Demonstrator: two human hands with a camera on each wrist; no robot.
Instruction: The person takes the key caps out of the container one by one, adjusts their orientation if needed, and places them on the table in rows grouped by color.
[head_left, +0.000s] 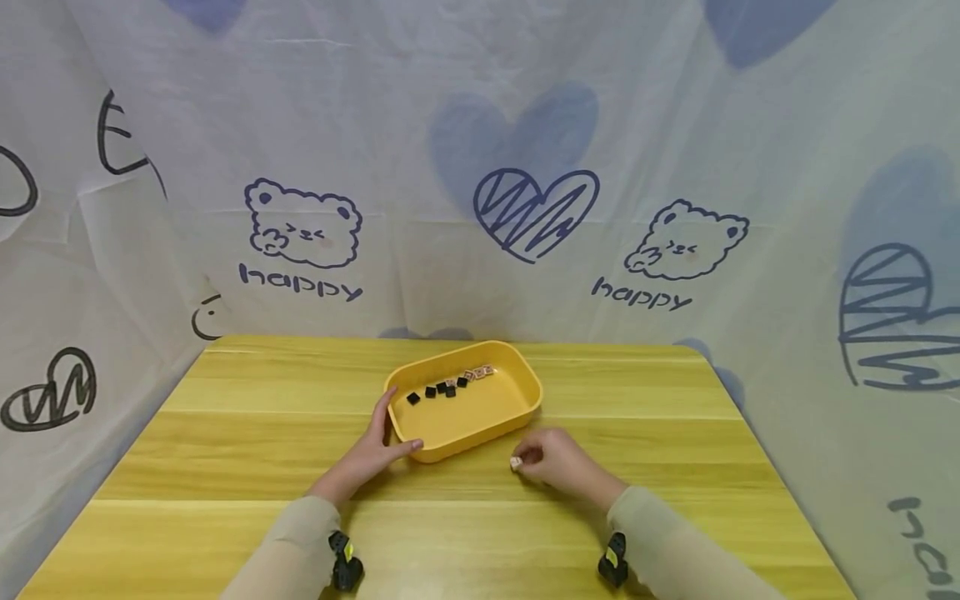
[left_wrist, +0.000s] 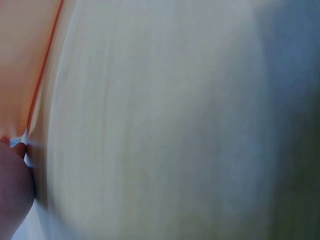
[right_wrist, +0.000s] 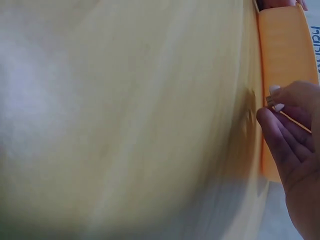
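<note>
Yellow tabletop (head_left: 465,537) below, the left hand (head_left: 366,457) grips a tray (head_left: 468,417); the right hand (head_left: 562,465) pinches a pale cube (head_left: 515,463).

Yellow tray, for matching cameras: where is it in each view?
Head: the yellow tray lies below the middle.
Left wrist: the yellow tray is at upper left, cut off.
Right wrist: the yellow tray is at the right edge, partly behind the right hand.
Shared landmark: the wooden table.

One yellow rectangular plastic tray (head_left: 468,412) holds five small black square pieces (head_left: 413,398) and at least four small whitish, red-marked pieces (head_left: 488,369); one small whitish piece (head_left: 516,463) is outside. Two bare hands (head_left: 367,454), two black wrist devices (head_left: 346,567), one yellow wood-grain table (head_left: 262,450).
</note>
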